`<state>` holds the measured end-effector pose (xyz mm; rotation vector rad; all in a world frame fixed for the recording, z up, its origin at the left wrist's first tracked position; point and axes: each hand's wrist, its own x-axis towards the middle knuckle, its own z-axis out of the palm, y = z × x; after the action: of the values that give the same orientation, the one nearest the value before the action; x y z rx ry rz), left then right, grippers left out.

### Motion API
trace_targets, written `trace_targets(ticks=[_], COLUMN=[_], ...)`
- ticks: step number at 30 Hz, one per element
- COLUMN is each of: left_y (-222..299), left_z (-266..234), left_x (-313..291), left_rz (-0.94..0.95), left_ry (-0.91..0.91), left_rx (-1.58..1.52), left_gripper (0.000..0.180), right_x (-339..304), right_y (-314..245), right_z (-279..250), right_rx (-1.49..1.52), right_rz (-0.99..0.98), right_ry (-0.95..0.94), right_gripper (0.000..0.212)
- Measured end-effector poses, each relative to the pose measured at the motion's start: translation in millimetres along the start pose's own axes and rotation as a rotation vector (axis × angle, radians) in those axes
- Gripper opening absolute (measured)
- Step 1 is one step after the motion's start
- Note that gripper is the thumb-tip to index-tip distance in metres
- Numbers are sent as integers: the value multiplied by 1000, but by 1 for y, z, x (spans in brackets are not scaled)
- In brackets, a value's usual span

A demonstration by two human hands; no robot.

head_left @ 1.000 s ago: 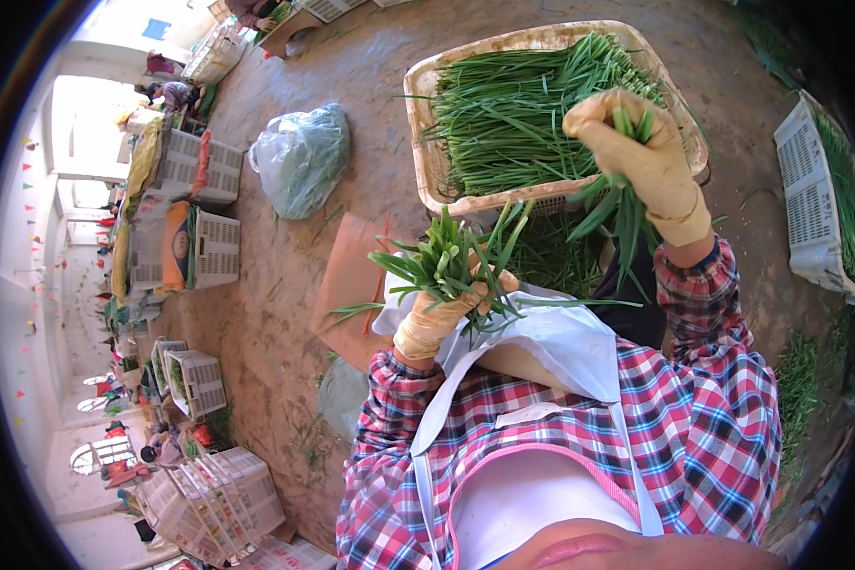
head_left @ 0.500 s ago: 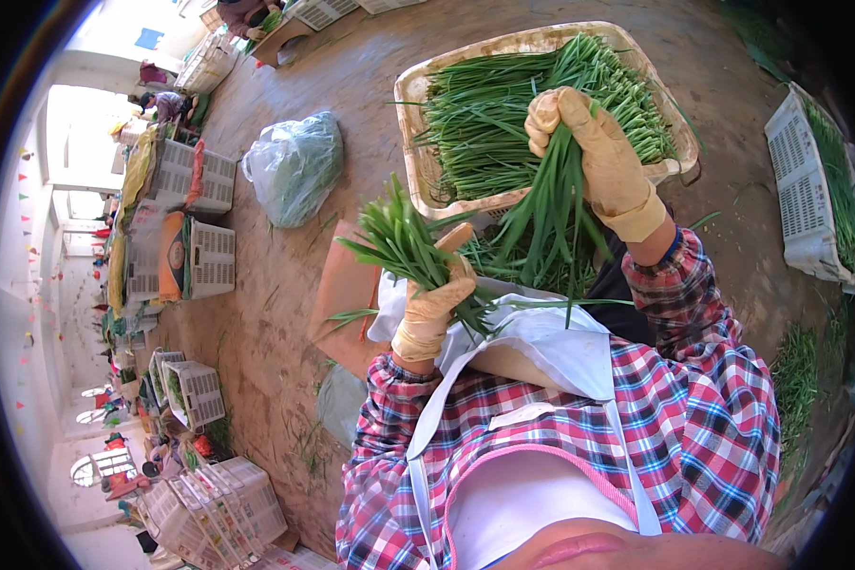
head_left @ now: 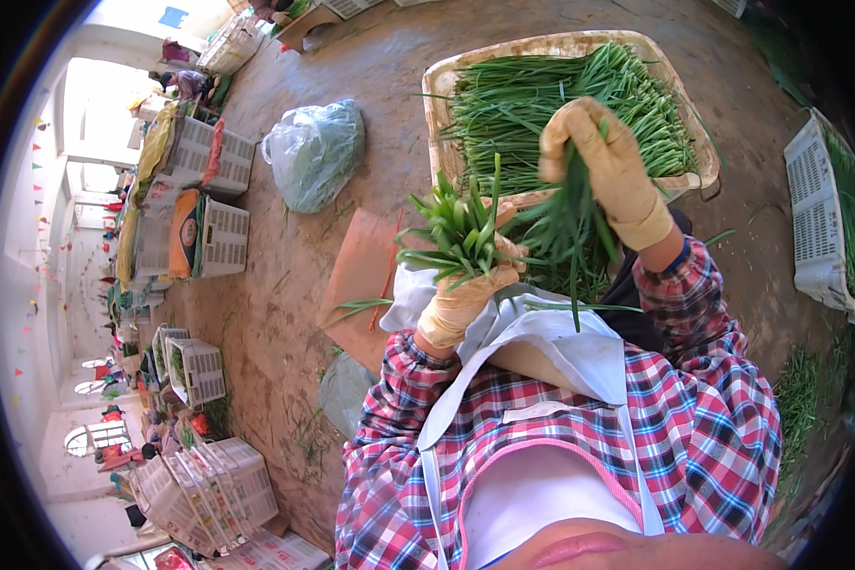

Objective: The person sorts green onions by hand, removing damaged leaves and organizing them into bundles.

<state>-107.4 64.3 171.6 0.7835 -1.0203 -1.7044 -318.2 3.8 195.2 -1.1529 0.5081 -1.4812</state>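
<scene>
Both my hands wear pale yellow gloves. My left hand (head_left: 461, 309) is closed around a bunch of garlic chives (head_left: 454, 233), its cut ends fanning upward. My right hand (head_left: 606, 176), raised at the near side of a crate, grips a second bunch of chives (head_left: 572, 214), whose leaves hang down toward my apron (head_left: 565, 347). Motion blurs the right fingertips a little. Just beyond that hand stands the dirty cream plastic crate (head_left: 560, 42), with chives (head_left: 513, 104) laid in it in a thick layer.
A tied clear plastic bag (head_left: 318, 157) sits on the floor left of the crate, near a brown sheet (head_left: 361, 271). White crates stand at right (head_left: 817, 209) and in stacks at left (head_left: 218, 237). Loose chives (head_left: 800, 380) litter the floor at lower right. Other people work at far left.
My left hand has moved right and turned, so its bunch now points more upward. My right hand has come slightly right and down, still holding its chives. The whole view has shifted slightly.
</scene>
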Motion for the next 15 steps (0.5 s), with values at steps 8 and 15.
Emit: trace_targets(ticks=[8,15], left_y=[-6,-9], left_z=[-25,-35], left_x=[-16,-17], left_rz=[-280,-268], left_ry=[-142,-244], left_rx=[107,158], left_gripper=[56,65], right_x=[-14,-15], right_y=[-41,-40], right_z=[12,12], right_rx=[-251,-367], right_rz=[-139,-225], right_ry=[-105,-116], right_gripper=[10,17])
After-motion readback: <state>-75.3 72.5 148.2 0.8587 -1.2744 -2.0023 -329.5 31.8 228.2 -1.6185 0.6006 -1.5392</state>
